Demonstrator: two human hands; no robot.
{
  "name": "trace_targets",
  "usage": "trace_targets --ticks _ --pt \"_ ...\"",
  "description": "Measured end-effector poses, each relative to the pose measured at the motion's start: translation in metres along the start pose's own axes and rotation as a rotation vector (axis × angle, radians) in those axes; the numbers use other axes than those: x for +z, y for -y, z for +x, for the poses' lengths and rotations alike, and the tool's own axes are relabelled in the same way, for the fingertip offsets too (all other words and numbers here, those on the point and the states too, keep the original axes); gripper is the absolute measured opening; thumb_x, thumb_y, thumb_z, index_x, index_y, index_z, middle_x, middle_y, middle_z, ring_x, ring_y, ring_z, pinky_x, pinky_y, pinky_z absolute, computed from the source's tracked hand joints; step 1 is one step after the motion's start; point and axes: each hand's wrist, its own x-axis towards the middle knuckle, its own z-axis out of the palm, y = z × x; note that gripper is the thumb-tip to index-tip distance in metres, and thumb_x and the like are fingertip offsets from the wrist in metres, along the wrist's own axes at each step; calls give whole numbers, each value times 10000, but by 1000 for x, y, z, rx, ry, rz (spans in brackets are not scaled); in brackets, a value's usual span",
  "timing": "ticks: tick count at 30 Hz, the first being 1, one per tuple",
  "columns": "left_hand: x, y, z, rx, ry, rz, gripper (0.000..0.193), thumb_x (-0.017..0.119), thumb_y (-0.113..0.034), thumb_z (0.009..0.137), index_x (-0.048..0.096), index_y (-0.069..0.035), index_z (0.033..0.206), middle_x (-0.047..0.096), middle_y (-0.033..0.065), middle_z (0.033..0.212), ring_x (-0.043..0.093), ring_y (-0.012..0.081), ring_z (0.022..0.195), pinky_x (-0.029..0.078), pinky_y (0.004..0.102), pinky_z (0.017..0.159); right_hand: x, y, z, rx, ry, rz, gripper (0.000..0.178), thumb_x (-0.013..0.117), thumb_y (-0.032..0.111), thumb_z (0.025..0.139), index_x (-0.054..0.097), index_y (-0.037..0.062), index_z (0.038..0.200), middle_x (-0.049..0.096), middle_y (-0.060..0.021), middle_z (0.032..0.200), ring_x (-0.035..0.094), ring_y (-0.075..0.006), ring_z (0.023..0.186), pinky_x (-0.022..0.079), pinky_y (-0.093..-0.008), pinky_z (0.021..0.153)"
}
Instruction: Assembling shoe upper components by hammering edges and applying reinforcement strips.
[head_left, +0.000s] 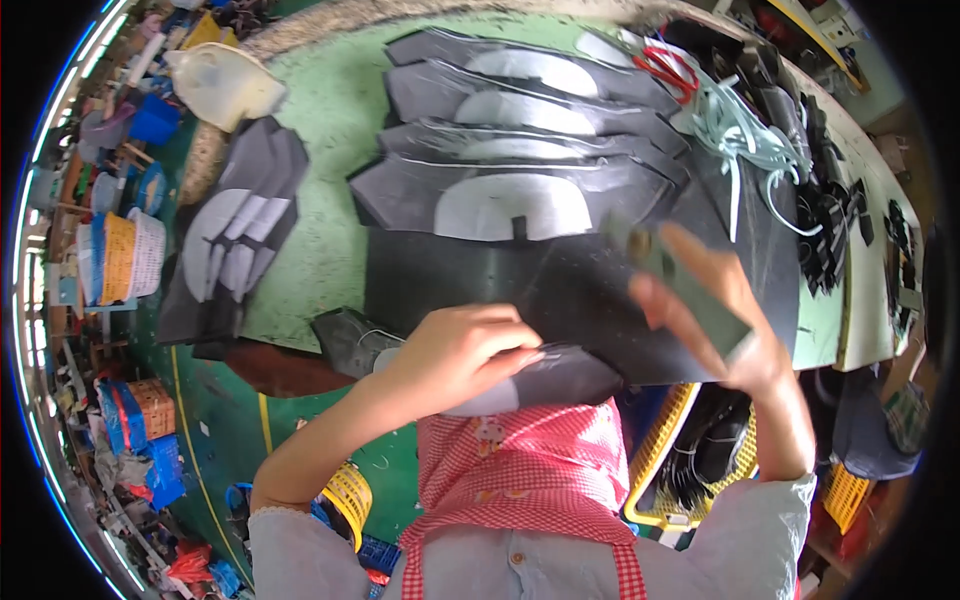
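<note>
From where I stand: left hand (470, 350) palm down, wrist bent inward, thumb and fingertips pinching the far edge of a dark grey cut piece (575, 378). Piece sits at the table's near edge against the checked apron (520, 450), long axis running left-right, tapered end to the left. Right hand (725, 300) raised over the black sheet (450, 275), motion-blurred, fingers and thumb around a grey-green bar-shaped tool (708, 305), tool slanting far-left to near-right, exact finger contact can't tell
</note>
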Motion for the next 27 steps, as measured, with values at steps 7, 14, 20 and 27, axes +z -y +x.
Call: trace_targets --ticks 7,14,20,27 --pt "39 6 40 132 -25 140 328 811 -91 786 793 -149 1108 625 8 974 588 241 940 459 389 814 32 -37 -76 128 221 -151 181 711 83 987 588 -2 1089 664 -174 794 724 -402 728 525 -427 585" --pt "42 11 56 128 -23 160 260 891 -174 695 815 -193 943 682 -42 921 621 202 906 455 365 790 29 -49 -77 204 280 1 197 720 118 995 606 3 1109 687 -150 843 736 -318 691 532 -389 588" --pt "36 7 53 412 -69 409 246 809 -156 681 796 -164 927 641 -19 907 614 209 907 482 372 761 16 -35 -69 185 91 -24 167 711 111 994 589 15 1054 664 -150 766 718 -331 652 516 -405 585" --pt "34 2 52 406 -5 454 217 780 -147 726 781 -133 942 651 0 953 611 218 931 492 389 809 30 -41 -60 62 154 -174 212 671 20 989 586 -15 1180 612 -175 860 716 -366 716 510 -401 560"
